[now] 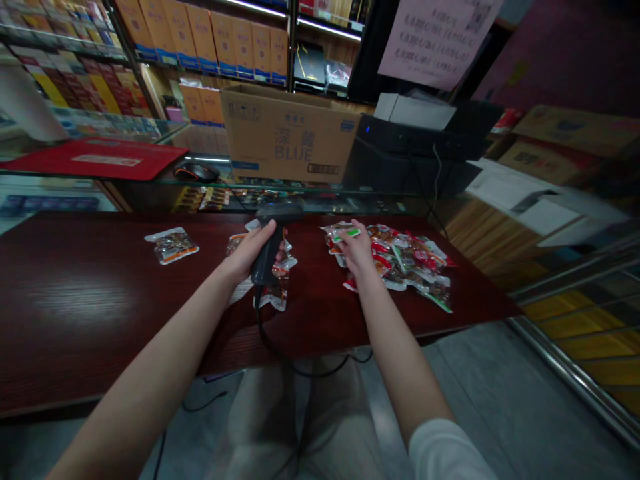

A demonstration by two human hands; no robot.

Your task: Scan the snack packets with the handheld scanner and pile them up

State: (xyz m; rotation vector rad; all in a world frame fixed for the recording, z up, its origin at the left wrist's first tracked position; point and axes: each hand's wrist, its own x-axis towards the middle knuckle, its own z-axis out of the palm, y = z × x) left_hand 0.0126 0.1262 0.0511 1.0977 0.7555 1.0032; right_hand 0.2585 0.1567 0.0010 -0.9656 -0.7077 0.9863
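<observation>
My left hand is wrapped round the handle of a black barcode scanner, its head pointing away from me. Below the scanner lie several small snack packets, partly hidden by the hand. My right hand is closed on a clear snack packet with a green strip, at the left edge of a heap of packets in red, white and green. One single packet with an orange band lies apart on the left of the dark red table.
Behind the table, a cardboard box and a black printer stand on a glass counter, with a mouse and a red mat to the left. The scanner's cable hangs over the front edge near my legs.
</observation>
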